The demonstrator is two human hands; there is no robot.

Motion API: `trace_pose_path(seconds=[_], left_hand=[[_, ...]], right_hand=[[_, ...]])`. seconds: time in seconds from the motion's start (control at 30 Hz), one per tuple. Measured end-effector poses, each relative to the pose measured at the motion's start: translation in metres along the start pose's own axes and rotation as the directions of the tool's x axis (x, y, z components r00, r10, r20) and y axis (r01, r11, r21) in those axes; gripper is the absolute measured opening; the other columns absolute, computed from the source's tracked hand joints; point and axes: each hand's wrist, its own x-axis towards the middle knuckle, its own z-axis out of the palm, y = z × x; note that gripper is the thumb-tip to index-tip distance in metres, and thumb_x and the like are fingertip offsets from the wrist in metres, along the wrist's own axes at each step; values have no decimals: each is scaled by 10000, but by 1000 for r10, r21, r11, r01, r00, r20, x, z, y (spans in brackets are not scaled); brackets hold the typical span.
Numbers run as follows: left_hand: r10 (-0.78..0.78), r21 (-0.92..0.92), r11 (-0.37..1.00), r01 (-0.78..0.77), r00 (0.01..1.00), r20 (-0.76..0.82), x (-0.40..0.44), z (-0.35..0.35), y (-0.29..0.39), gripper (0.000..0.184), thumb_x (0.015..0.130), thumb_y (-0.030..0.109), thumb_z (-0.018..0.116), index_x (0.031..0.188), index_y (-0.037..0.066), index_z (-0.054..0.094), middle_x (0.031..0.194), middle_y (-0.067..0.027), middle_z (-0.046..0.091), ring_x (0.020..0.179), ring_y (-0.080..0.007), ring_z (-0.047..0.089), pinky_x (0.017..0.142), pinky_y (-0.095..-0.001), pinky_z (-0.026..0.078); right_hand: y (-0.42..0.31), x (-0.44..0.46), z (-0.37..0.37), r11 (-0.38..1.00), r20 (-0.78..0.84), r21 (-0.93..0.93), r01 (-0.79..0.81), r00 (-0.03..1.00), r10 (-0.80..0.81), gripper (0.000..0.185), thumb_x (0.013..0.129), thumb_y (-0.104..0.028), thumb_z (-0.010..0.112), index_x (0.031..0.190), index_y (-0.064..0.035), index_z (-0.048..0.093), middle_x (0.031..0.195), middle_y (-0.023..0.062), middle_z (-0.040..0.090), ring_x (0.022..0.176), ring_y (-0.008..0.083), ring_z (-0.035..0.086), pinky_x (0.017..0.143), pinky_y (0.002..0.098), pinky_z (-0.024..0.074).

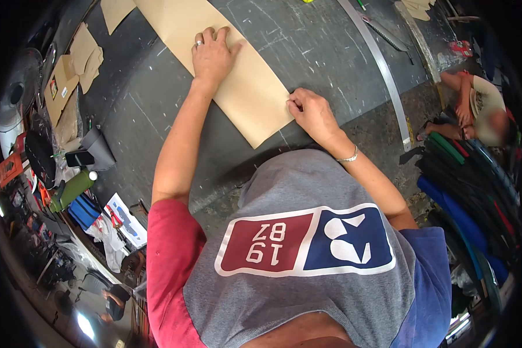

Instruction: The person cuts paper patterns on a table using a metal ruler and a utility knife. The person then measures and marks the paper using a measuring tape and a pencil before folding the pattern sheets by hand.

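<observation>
A long brown paper strip (252, 98) lies slantwise on the dark tabletop, its near end close to my body. My left hand (213, 55) presses flat on the strip with fingers spread, a ring on one finger. At the strip's right edge, near its end, my right hand (314, 116) is closed, with thumb and fingertips pinched at the paper. The palm side of that hand is hidden.
A long metal ruler (383, 69) curves across the right of the dark table (151, 110). Cut brown pieces (87, 55), a dark grey bin (100, 149) and a green bottle (72, 190) are on the left. Another person (475, 107) sits at far right, by dark rolled material (470, 180).
</observation>
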Motion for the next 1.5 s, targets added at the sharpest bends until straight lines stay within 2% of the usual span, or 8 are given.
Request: trace_pose_path(seconds=[0.23,0.6,0.67,0.73,0.8,0.9,1.13,1.5], left_hand=[[-35,139,990,-7,954,298,-13,-37,35,1691,375,992,741,1629,-16,221,1589,-336,306,1468,-566,317,1182,-614,362],[-99,201,979,25,925,368,-13,-30,47,1753,396,1000,730,1652,-44,96,1677,-367,120,1528,-608,161,1183,-700,251],[-98,209,978,25,933,347,-15,-24,45,1755,386,1004,727,1652,-40,108,1678,-351,145,1527,-600,172,1176,-697,265],[-111,241,970,26,931,349,-12,-27,48,1747,387,1012,716,1653,-33,120,1678,-341,158,1526,-594,182,1167,-695,275],[-120,252,967,29,927,355,-15,-27,47,1734,395,1016,708,1655,-25,129,1679,-332,167,1524,-592,189,1161,-693,281],[-131,253,967,33,916,380,-16,-38,49,1711,424,1005,708,1647,-44,132,1677,-341,167,1530,-581,185,1182,-678,264],[-167,284,958,38,878,448,-14,-55,58,1707,456,981,719,1632,-100,116,1678,-374,141,1549,-563,158,1227,-658,227],[-184,296,954,43,864,468,-11,-55,58,1691,469,976,720,1641,-80,111,1687,-361,126,1552,-566,142,1226,-665,223]], right_hand=[[2,2,1,1000,10,-6,6,1000,-6,108,910,-90,681,924,1,625,921,182,683,845,387,693,770,473,552],[1,17,-22,997,147,54,-54,988,45,137,914,-111,673,982,5,701,892,202,731,819,380,721,763,437,570],[24,44,-50,999,74,-38,25,997,-22,186,943,-171,700,1063,-36,746,995,176,755,866,321,741,788,386,574],[54,82,-93,973,-279,-233,-4,958,-63,202,949,-190,696,1089,-64,767,1029,152,772,900,302,745,819,391,577],[107,125,-153,868,-411,-488,91,854,-320,261,940,-239,723,1114,-50,769,1100,195,753,1015,341,729,910,413,563],[162,145,-214,693,-319,-716,-85,923,-216,523,885,-457,786,1238,-73,747,1258,197,694,1132,370,687,956,428,542],[168,150,-244,717,-42,-691,88,986,-162,423,900,-347,783,1210,-63,737,1114,196,726,1036,397,698,925,459,548],[149,140,-243,847,-100,-520,108,978,-185,450,945,-320,748,1296,-52,662,1202,178,728,1013,301,722,873,413,566]])
